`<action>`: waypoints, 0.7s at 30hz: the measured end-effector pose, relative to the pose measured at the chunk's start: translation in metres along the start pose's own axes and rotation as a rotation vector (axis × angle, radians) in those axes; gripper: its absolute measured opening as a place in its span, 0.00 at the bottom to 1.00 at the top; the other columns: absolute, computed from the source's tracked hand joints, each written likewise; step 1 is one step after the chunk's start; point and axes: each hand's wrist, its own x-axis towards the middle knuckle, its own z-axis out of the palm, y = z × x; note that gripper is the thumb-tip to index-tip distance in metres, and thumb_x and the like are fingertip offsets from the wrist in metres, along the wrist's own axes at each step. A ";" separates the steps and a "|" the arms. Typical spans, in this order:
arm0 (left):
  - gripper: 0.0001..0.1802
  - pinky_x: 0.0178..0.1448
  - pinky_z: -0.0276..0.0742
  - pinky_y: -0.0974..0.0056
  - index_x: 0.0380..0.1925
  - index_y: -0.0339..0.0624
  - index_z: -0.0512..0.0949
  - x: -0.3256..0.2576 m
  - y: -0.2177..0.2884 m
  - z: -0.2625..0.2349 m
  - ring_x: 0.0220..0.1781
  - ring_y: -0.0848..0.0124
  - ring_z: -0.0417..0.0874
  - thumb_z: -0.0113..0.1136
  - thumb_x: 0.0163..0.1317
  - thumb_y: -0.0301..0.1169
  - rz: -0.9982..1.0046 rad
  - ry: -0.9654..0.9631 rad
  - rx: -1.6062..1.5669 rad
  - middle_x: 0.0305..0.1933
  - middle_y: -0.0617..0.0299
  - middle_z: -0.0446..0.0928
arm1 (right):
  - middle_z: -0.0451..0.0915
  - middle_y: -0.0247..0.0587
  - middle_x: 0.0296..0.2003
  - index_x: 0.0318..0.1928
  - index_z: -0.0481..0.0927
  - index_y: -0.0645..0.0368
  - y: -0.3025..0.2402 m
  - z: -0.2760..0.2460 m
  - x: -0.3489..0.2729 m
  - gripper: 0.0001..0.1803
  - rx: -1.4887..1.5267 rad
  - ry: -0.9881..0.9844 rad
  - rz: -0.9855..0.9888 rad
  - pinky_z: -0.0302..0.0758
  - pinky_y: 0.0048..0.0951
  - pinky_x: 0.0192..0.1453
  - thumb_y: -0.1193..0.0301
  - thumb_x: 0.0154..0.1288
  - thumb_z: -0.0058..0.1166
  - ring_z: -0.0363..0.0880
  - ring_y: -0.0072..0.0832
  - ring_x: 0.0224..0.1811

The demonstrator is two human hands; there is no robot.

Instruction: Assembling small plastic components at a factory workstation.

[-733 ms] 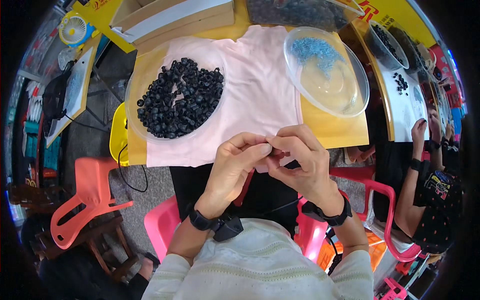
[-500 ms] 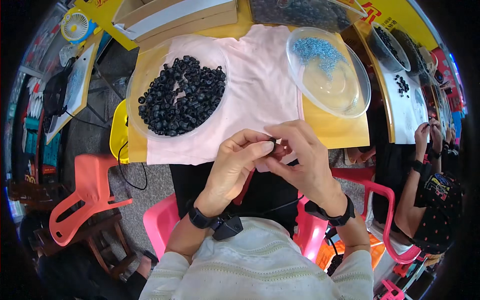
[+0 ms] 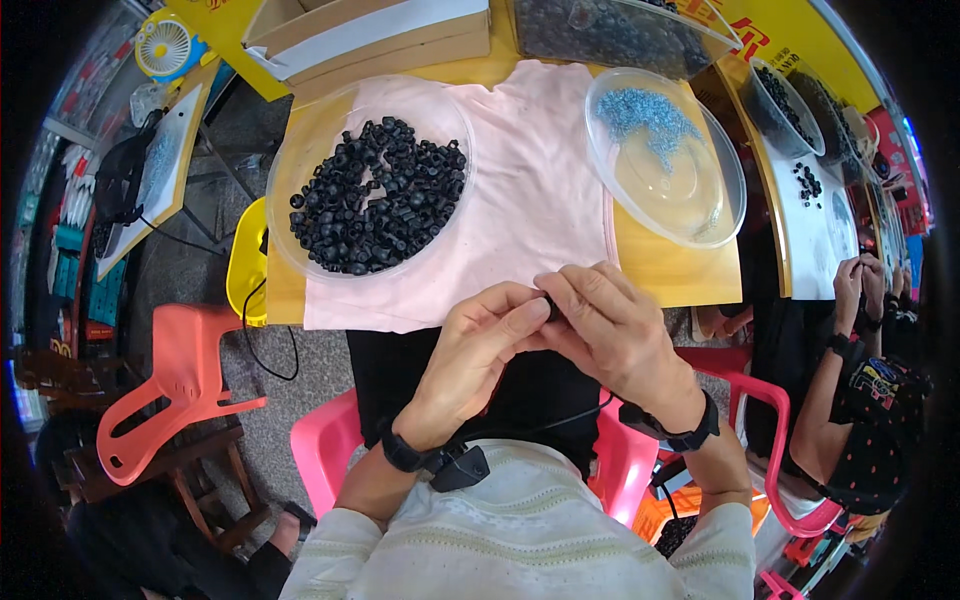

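Above my lap, just off the table's near edge, both hands meet around one small black part [image 3: 552,309]. My left hand [image 3: 465,350] pinches it between thumb and forefinger. Bent fingers of my right hand [image 3: 625,335] close on the part from the other side, and they hide most of it. Whether the right fingers hold a second small piece cannot be made out. Beyond my left hand, a clear round bowl [image 3: 292,170] holds many small black plastic parts [image 3: 385,205]. To the far right, another clear bowl [image 3: 665,205] contains small light-blue pieces [image 3: 640,112].
Pink cloth [image 3: 540,170] covers much of the yellow table [image 3: 690,275]. A cardboard box [image 3: 390,45] and a clear bin of dark parts [image 3: 610,35] stand at the back. An orange chair [image 3: 185,370] is at left; a co-worker's hands [image 3: 860,275] are at right.
The right hand has turned and closed in, its fingers now covering more of the black part. The view has shifted slightly, so the table sits a little lower.
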 end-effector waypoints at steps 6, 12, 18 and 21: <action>0.09 0.52 0.80 0.66 0.45 0.35 0.79 -0.006 0.000 -0.005 0.43 0.75 0.82 0.54 0.72 0.28 -0.040 0.005 -0.049 0.41 0.62 0.81 | 0.74 0.49 0.42 0.51 0.75 0.74 -0.015 0.007 -0.007 0.27 -0.108 -0.003 0.026 0.78 0.33 0.37 0.74 0.50 0.66 0.77 0.38 0.37; 0.10 0.53 0.79 0.63 0.46 0.36 0.78 0.005 -0.012 -0.014 0.44 0.73 0.83 0.53 0.73 0.30 -0.033 0.009 -0.047 0.43 0.61 0.81 | 0.78 0.45 0.42 0.52 0.78 0.68 -0.008 0.019 -0.014 0.25 -0.056 0.042 0.167 0.78 0.32 0.37 0.75 0.51 0.66 0.79 0.37 0.39; 0.13 0.55 0.79 0.64 0.50 0.35 0.76 0.001 0.004 0.005 0.48 0.70 0.84 0.54 0.72 0.31 0.048 0.012 -0.021 0.46 0.57 0.82 | 0.81 0.44 0.41 0.52 0.80 0.62 -0.007 0.014 -0.002 0.25 0.092 0.182 0.270 0.80 0.33 0.40 0.78 0.50 0.67 0.82 0.38 0.40; 0.13 0.54 0.80 0.66 0.51 0.34 0.77 0.004 0.005 0.001 0.47 0.71 0.84 0.56 0.71 0.31 0.055 0.020 0.074 0.47 0.56 0.82 | 0.81 0.45 0.43 0.53 0.80 0.62 -0.008 0.014 -0.002 0.25 0.139 0.168 0.303 0.80 0.33 0.42 0.78 0.51 0.67 0.81 0.39 0.41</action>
